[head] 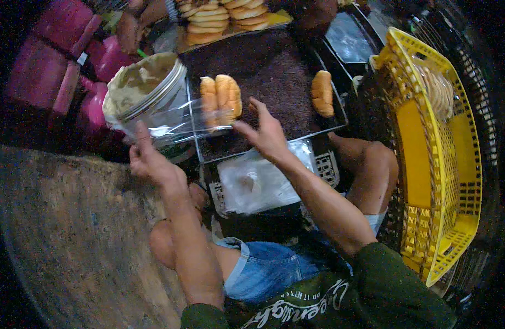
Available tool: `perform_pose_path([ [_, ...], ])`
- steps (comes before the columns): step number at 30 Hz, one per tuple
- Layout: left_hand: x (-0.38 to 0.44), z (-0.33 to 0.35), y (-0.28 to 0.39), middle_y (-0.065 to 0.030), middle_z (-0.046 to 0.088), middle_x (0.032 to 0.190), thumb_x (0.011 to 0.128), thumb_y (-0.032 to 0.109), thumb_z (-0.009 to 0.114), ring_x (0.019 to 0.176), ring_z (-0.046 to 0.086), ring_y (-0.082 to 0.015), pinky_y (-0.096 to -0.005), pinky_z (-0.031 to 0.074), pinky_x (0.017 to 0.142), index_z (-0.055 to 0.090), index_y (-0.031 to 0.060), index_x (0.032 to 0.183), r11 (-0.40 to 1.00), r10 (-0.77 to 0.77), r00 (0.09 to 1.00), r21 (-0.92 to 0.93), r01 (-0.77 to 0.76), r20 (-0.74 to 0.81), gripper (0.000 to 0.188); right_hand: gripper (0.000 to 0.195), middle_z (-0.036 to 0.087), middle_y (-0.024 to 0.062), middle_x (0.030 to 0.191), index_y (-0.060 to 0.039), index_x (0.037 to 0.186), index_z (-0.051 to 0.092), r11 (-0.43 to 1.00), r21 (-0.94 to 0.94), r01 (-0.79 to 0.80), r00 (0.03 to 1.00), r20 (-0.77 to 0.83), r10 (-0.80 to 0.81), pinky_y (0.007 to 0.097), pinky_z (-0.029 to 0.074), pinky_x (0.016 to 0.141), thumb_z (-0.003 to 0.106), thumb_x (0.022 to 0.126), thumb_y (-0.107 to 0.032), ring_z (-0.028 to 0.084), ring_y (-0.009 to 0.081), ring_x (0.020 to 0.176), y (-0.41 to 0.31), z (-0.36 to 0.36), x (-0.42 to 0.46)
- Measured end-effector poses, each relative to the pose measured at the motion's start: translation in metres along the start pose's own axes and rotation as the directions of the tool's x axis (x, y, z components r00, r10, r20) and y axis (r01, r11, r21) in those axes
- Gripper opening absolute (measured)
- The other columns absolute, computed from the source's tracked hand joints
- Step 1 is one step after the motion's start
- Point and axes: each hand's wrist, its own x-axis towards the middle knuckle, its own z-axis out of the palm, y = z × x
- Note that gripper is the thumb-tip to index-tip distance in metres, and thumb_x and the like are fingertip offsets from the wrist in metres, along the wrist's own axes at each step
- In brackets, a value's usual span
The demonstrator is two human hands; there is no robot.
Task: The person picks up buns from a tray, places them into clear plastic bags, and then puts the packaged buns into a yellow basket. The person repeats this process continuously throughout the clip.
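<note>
My left hand (151,158) pinches one end of a clear plastic bag (170,127), which stretches to the right across the front of a white bucket. Its far end overlaps the lower part of a pair of golden bread buns (221,98) on a dark tray (273,78). Just right of these buns is my right hand (264,131), thumb and fingers spread with nothing seen between them. Whether its thumb touches the bag's edge is hard to tell through the blur. Another long bun (322,93) lies at the tray's right side.
A tilted white bucket (178,82) holds a pale creamy mass. Rows of buns (207,20) fill the back. Flat clear bags (260,181) lie on a crate before my knees. At right stands a yellow plastic crate (417,152) with bagged bread; another person's hand (131,28) is at upper left.
</note>
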Motion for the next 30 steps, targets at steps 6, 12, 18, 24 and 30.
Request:
perform_pose_path([
  [6, 0.009, -0.02, -0.008, -0.0117, 0.064, 0.115, 0.095, 0.056, 0.055, 0.106, 0.058, -0.0215, -0.0351, 0.04, 0.101, 0.059, -0.0048, 0.119, 0.98, -0.196, 0.97, -0.057, 0.19, -0.141, 0.065, 0.063, 0.056, 0.0139, 0.137, -0.0116, 0.138, 0.051, 0.881, -0.45, 0.149, 0.981, -0.045, -0.188, 0.0662, 0.016, 0.113, 0.068, 0.086, -0.043, 0.023, 0.0468, 0.143, 0.04, 0.047, 0.028],
  [12, 0.004, -0.023, -0.013, -0.0127, 0.061, 0.101, 0.097, 0.058, 0.05, 0.089, 0.048, -0.0196, -0.0358, 0.041, 0.088, 0.056, -0.0047, 0.095, 0.996, 0.047, 0.999, 0.074, -0.046, -0.024, 0.064, 0.044, 0.066, 0.0152, 0.119, -0.0016, 0.127, 0.06, 0.973, 0.211, -0.091, 0.977, 0.207, 0.046, 0.0386, 0.05, 0.092, 0.062, 0.088, -0.022, 0.063, 0.0251, 0.107, -0.002, -0.112, 0.024],
  [18, -0.031, 0.004, -0.027, -0.0132, 0.064, 0.089, 0.103, 0.055, 0.036, 0.082, 0.051, -0.0199, -0.0356, 0.044, 0.082, 0.062, -0.011, 0.095, 0.904, 0.148, 0.959, 0.36, -0.23, 0.241, 0.071, 0.058, 0.059, 0.0164, 0.128, -0.0011, 0.135, 0.052, 0.717, 0.611, -0.335, 0.94, 0.269, 0.21, 0.0362, 0.05, 0.092, 0.06, 0.081, -0.019, 0.058, 0.0238, 0.115, -0.071, -0.236, -0.01],
  [24, -0.08, 0.021, -0.024, -0.0128, 0.051, 0.135, 0.104, 0.039, 0.043, 0.113, 0.056, -0.0225, -0.0387, 0.046, 0.095, 0.048, -0.0029, 0.133, 0.961, -0.071, 0.796, -0.172, 0.216, 0.601, 0.051, 0.062, 0.06, 0.0158, 0.126, 0.0049, 0.136, 0.05, 0.768, 0.591, -0.247, 0.956, 0.278, 0.095, 0.0306, 0.038, 0.103, 0.066, 0.087, -0.03, 0.055, 0.0209, 0.116, -0.054, -0.158, -0.002],
  [30, -0.079, 0.009, -0.005, -0.0149, 0.043, 0.144, 0.093, 0.034, 0.064, 0.129, 0.05, -0.0296, -0.0478, 0.038, 0.112, 0.034, 0.0044, 0.144, 0.776, -0.212, 0.667, -0.292, 0.559, 0.714, 0.067, 0.046, 0.061, 0.0147, 0.121, -0.0004, 0.122, 0.058, 0.938, 0.244, 0.244, 0.969, -0.099, -0.226, 0.0441, 0.037, 0.107, 0.071, 0.085, -0.025, 0.054, 0.0298, 0.12, -0.112, -0.12, -0.049],
])
